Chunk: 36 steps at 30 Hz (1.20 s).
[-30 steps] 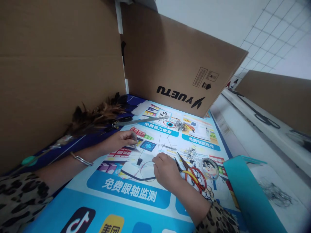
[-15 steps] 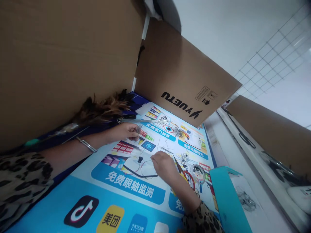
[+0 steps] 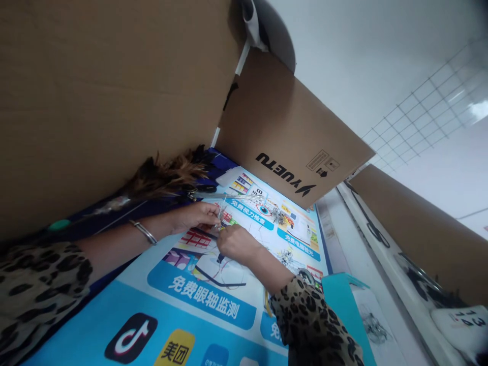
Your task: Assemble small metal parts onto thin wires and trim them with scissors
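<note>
Closer now, my right hand [image 3: 240, 244] has come across to my left hand [image 3: 200, 216].
Cardboard panels [image 3: 114, 91] stand beyond my fingers, a printed sheet [image 3: 133, 295] beneath them, brown feathers [image 3: 163, 175] to their left, a teal box [image 3: 345, 310] to their right, a clump of thin wire [image 3: 281, 217] past the right ones. My left fingers pinch a small clear-looking piece [image 3: 221, 207] poking up above them; my right fingers bunch just beside it, whether gripping it too I cannot tell.
</note>
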Motion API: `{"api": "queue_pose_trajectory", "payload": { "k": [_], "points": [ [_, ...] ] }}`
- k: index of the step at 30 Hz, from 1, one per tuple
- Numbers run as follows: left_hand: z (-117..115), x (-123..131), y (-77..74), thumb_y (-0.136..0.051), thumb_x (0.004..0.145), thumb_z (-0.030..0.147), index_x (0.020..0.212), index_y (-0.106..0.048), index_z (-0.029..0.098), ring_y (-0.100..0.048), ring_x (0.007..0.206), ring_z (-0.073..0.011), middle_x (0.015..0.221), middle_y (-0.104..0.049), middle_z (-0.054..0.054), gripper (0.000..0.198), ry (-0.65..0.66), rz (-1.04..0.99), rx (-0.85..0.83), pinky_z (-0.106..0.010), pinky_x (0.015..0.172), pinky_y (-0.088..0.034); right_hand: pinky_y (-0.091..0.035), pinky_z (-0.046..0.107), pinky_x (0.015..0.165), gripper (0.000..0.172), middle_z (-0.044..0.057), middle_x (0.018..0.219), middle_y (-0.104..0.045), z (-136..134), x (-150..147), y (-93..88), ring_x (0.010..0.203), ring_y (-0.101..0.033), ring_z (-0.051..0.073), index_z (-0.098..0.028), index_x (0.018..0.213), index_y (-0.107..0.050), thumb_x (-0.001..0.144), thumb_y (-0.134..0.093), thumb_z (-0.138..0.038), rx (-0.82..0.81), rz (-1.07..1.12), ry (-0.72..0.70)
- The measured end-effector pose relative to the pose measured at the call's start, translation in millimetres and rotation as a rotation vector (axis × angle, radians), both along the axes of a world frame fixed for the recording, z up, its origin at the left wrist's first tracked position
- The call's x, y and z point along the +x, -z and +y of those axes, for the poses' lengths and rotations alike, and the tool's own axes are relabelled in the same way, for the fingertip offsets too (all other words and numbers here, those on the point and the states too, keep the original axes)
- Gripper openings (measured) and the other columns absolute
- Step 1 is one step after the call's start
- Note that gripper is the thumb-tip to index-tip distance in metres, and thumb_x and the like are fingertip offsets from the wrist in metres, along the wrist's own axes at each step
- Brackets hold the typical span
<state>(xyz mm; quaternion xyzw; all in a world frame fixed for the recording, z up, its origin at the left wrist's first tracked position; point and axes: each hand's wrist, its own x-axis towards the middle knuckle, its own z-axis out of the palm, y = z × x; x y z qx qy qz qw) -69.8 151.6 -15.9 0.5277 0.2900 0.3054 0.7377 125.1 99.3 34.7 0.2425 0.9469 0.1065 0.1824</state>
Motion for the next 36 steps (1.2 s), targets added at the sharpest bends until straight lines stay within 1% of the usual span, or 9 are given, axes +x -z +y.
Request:
{"api": "queue_pose_trajectory", "payload": {
  "k": [3, 9, 15, 21, 24, 28, 31, 34, 36],
  "points": [
    [2, 1, 1.4, -0.083, 0.07, 0.044, 0.093, -0.067, 0.016, -0.067, 0.078, -0.0199, 0.084, -0.072, -0.004, 0.04, -0.005, -0.015, 0.017, -0.032, 0.074, -0.053, -0.051, 0.036, 0.079, 0.022, 0.014, 0.099, -0.073, 9, -6, -1.4, 0.095, -0.067, 0.026, -0.011, 0.095, -0.07, 0.093, -0.048, -0.009, -0.076, 0.022, 0.165],
    [3, 3, 5.0, -0.08, 0.07, 0.048, 0.086, -0.065, 0.017, -0.064, 0.071, -0.0183, 0.077, -0.069, -0.001, 0.038, -0.079, 0.043, 0.128, -0.028, 0.065, -0.049, -0.053, 0.033, 0.068, 0.019, 0.012, 0.09, -0.076, 22, -12, 6.2, 0.084, -0.072, 0.028, -0.017, 0.089, -0.073, 0.077, -0.063, -0.029, -0.061, 0.059, 0.445],
    [-1, 8, 2.6, -0.077, 0.072, 0.049, 0.082, -0.062, 0.017, -0.064, 0.072, -0.0187, 0.076, -0.07, -0.001, 0.037, -0.071, 0.089, 0.17, -0.028, 0.065, -0.047, -0.052, 0.031, 0.068, 0.022, 0.01, 0.093, -0.076, 19, 5, 19.9, 0.085, -0.072, 0.026, -0.018, 0.089, -0.071, 0.077, -0.059, -0.033, -0.037, 0.231, 0.666],
    [-4, 20, 20.7, -0.072, 0.075, 0.052, 0.077, -0.055, 0.02, -0.065, 0.068, -0.0193, 0.072, -0.067, 0.0, 0.036, -0.073, 0.124, 0.205, -0.028, 0.061, -0.047, -0.048, 0.02, 0.062, 0.012, 0.003, 0.079, -0.07, 13, 15, 35.4, 0.071, -0.065, 0.014, -0.018, 0.082, -0.065, 0.079, -0.053, -0.02, -0.068, 0.732, 0.85],
    [-10, 24, 21.9, -0.07, 0.076, 0.051, 0.077, -0.055, 0.022, -0.066, 0.07, -0.0205, 0.072, -0.067, 0.0, 0.033, -0.043, 0.149, 0.202, -0.029, 0.063, -0.048, -0.048, 0.018, 0.061, 0.012, 0.001, 0.079, -0.066, 11, 9, 43.3, 0.068, -0.061, 0.012, -0.018, 0.083, -0.062, 0.081, -0.05, -0.018, -0.074, 0.892, 0.856],
    [-14, 26, 14.8, -0.07, 0.074, 0.047, 0.077, -0.054, 0.022, -0.063, 0.067, -0.0185, 0.069, -0.065, 0.001, 0.029, -0.035, 0.158, 0.197, -0.028, 0.063, -0.045, -0.049, 0.02, 0.066, 0.008, 0.001, 0.077, -0.062, 7, 3, 48.2, 0.07, -0.059, 0.012, -0.019, 0.072, -0.057, 0.077, -0.054, -0.015, -0.111, 1.19, 0.768],
    [-14, 26, 13.0, -0.065, 0.076, 0.043, 0.076, -0.051, 0.022, -0.056, 0.06, -0.0154, 0.064, -0.058, 0.004, 0.025, -0.052, 0.189, 0.224, -0.025, 0.058, -0.04, -0.05, 0.02, 0.069, 0.008, 0.001, 0.079, -0.061, 5, 3, 49.1, 0.074, -0.06, 0.013, -0.02, 0.072, -0.056, 0.078, -0.054, -0.015, -0.154, 1.256, 0.721],
    [-14, 23, 16.5, -0.062, 0.077, 0.035, 0.074, -0.051, 0.021, -0.048, 0.056, -0.0131, 0.06, -0.05, 0.006, 0.018, -0.1, 0.299, 0.345, -0.023, 0.053, -0.033, -0.05, 0.021, 0.069, 0.007, 0.002, 0.079, -0.06, 5, 3, 50.6, 0.073, -0.058, 0.013, -0.019, 0.074, -0.057, 0.08, -0.055, -0.017, -0.159, 1.329, 0.668],
    [-16, 21, 19.3, -0.06, 0.079, 0.032, 0.076, -0.053, 0.021, -0.05, 0.06, -0.0142, 0.062, -0.052, 0.005, 0.014, -0.132, 0.376, 0.428, -0.023, 0.056, -0.034, -0.049, 0.021, 0.069, 0.006, 0.001, 0.08, -0.059, 4, 3, 52.3, 0.073, -0.058, 0.013, -0.019, 0.076, -0.059, 0.081, -0.057, -0.017, -0.163, 1.332, 0.655]
  ]
}}
